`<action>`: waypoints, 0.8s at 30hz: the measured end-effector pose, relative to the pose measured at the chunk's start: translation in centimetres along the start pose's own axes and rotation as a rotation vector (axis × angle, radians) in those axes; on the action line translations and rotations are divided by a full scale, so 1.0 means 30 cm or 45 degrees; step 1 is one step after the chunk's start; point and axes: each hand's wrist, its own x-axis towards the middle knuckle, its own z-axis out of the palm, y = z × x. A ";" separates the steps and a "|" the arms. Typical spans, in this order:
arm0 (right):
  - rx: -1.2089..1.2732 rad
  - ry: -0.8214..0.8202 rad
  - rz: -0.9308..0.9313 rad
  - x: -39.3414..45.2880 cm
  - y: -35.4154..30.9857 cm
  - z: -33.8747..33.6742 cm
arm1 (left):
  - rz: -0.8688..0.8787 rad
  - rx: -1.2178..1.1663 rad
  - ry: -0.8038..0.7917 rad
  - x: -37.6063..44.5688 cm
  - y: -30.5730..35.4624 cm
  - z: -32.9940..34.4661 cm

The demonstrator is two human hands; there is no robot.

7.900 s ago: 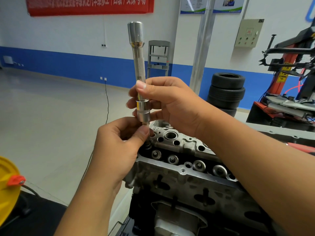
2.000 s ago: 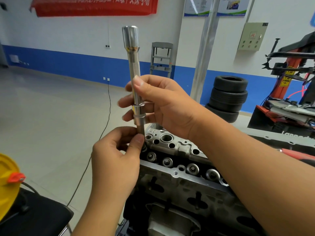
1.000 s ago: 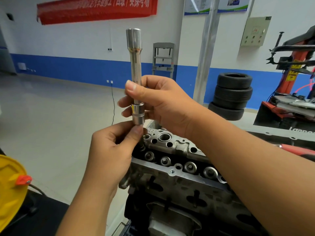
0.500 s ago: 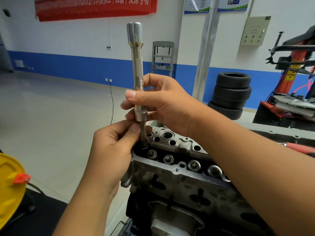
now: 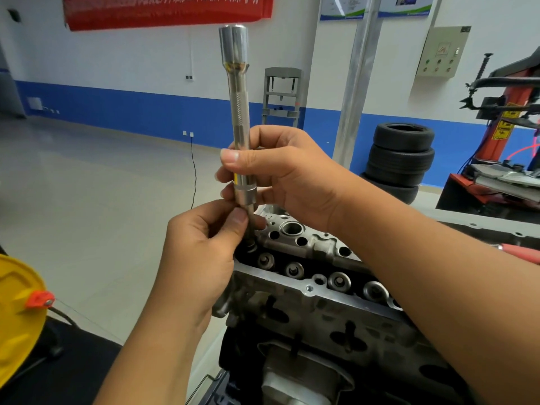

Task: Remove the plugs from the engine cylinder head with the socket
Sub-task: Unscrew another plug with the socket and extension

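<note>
Hands at centre frame work a long chrome socket (image 5: 239, 112) standing upright over the upper-left end of the engine cylinder head (image 5: 306, 290): the right hand (image 5: 280, 173) is wrapped round its lower shaft, the left hand (image 5: 204, 247) pinches the thin stem beneath, whose tip meets a plug (image 5: 250, 247) in the dark recess. Should the tall tool lean, the tip could, by the look of it, slip off the plug or round it. Against half a second ago the scene barely differs, both grips unchanged and the tool as upright.
</note>
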 end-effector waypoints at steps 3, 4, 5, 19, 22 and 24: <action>0.004 -0.022 0.000 0.000 0.000 0.001 | 0.028 -0.059 0.121 -0.001 -0.007 0.005; 0.005 -0.021 -0.003 0.001 0.000 0.003 | 0.034 -0.066 0.156 -0.003 -0.007 0.007; 0.004 -0.017 -0.005 0.001 0.000 0.005 | 0.044 -0.060 0.172 -0.002 -0.008 0.008; 0.062 -0.027 0.008 0.004 0.007 0.008 | -0.026 -0.040 0.195 -0.009 -0.017 0.004; 0.093 -0.011 -0.002 0.005 0.008 0.005 | -0.039 -0.045 0.116 -0.007 -0.003 0.000; 0.091 -0.032 -0.007 0.006 0.009 0.005 | -0.084 -0.002 0.040 -0.006 -0.002 -0.005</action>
